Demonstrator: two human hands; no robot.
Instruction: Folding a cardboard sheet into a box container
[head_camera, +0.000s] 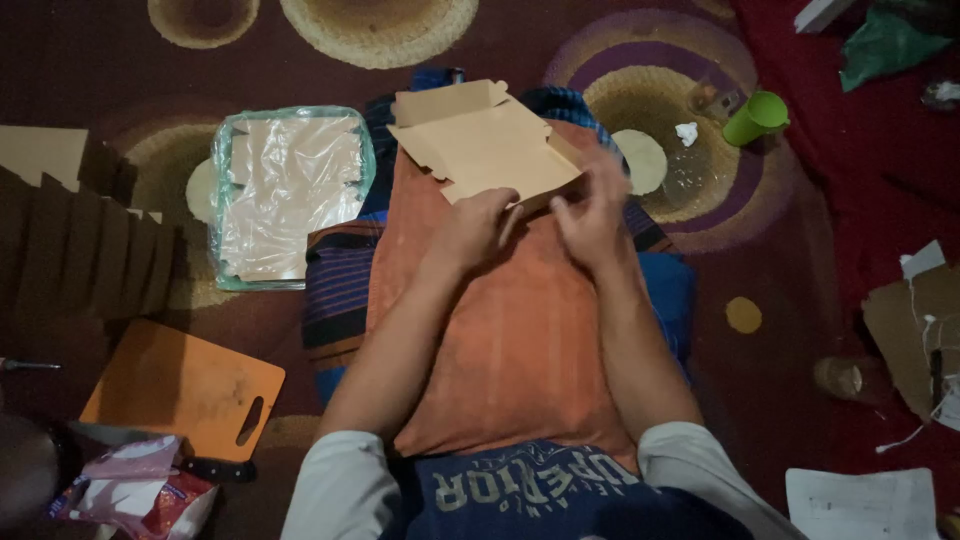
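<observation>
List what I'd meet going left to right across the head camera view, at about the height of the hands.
Stack of brown cardboard pieces → plastic-wrapped pack of flat box blanks → left hand → cardboard box blank → right hand → green cup → torn cardboard with a white cord.

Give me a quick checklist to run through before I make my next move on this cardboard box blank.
1. Left hand gripping the near edge of the cardboard blank: ok.
2. Right hand gripping the blank: cannot tell, it is blurred.
3. Blank resting on the orange cloth over the lap: ok.
4. Far flaps of the blank standing up, not creased shut: ok.
5. Stack of flat blanks in the plastic bag beside the left arm: ok.
6. Green cup apart from the hands: ok.
</observation>
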